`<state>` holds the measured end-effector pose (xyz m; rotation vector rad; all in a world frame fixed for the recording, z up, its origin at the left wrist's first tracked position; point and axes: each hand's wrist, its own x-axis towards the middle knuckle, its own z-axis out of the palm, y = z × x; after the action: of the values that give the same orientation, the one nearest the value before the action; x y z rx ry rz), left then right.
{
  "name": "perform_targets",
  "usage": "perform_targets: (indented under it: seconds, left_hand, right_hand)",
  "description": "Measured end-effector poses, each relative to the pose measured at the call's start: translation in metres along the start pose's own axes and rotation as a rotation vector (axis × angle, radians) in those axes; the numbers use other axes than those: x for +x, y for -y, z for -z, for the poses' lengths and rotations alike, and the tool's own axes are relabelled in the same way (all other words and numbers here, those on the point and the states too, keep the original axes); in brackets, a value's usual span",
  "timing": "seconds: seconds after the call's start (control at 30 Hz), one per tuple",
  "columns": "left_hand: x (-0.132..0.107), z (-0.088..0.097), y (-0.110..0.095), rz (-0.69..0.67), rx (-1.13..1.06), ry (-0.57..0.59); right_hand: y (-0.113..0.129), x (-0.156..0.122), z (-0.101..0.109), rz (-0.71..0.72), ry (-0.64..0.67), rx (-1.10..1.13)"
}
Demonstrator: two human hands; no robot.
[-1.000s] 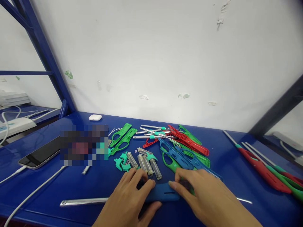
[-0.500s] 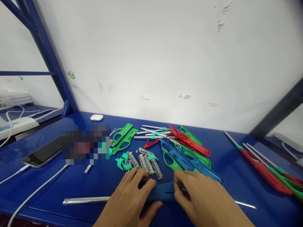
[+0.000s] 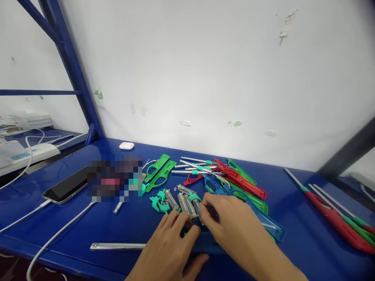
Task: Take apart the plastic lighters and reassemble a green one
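My left hand (image 3: 171,246) is closed around the blue handle of a long-nosed lighter (image 3: 205,242), whose silver metal tube (image 3: 117,246) points left over the table. My right hand (image 3: 234,226), fingers curled, hovers just above and beyond that handle, its fingertips beside several clear lighter fuel tanks (image 3: 186,205). A thin metal rod (image 3: 269,226) sticks out behind the right hand and appears gripped in it; its other end is hidden. Teal plastic triggers (image 3: 159,201) lie left of the tanks. Blue handle shells (image 3: 218,186) are partly covered by the right hand.
Green handle shells (image 3: 161,173), red shells (image 3: 243,179) and metal tubes with wires (image 3: 193,166) lie farther back. Assembled lighters (image 3: 328,210) rest at the right. A phone (image 3: 68,185) with a white cable, a blurred patch and a white earbud case (image 3: 127,146) are left.
My right hand has lifted off the blue handle and moved up and left towards the fuel tanks, the thin rod moving with it. My left hand keeps hold of the lighter. The view has shifted slightly.
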<state>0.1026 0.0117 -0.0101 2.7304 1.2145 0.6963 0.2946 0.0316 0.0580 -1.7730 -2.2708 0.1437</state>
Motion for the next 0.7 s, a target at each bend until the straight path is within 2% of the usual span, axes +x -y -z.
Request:
perform_targets:
  seconds: [0.13,0.23,0.33,0.43,0.57,0.7]
  left_hand:
    - [-0.001,0.0,0.0,-0.014,-0.017,-0.018]
    - [0.001,0.002,-0.003,-0.001,-0.038,-0.031]
    - [0.004,0.003,-0.005,0.005,-0.048,-0.042]
    - [0.002,0.004,-0.005,0.018,-0.051,-0.047]
    - [-0.006,0.004,-0.009,0.036,-0.032,-0.102]
    - [-0.007,0.014,-0.018,0.005,-0.01,-0.122]
  right_hand:
    - [0.024,0.037,0.005,0.104,0.031,-0.028]
    - [0.03,0.046,0.014,0.117,0.023,-0.022]
    - [0.021,0.028,0.024,0.051,-0.021,0.022]
    - [-0.001,-0.007,0.027,-0.06,-0.009,0.148]
    - [-0.026,-0.045,0.022,-0.103,0.126,0.231]
    - [-0.027,-0.05,0.015,-0.057,0.248,0.227]
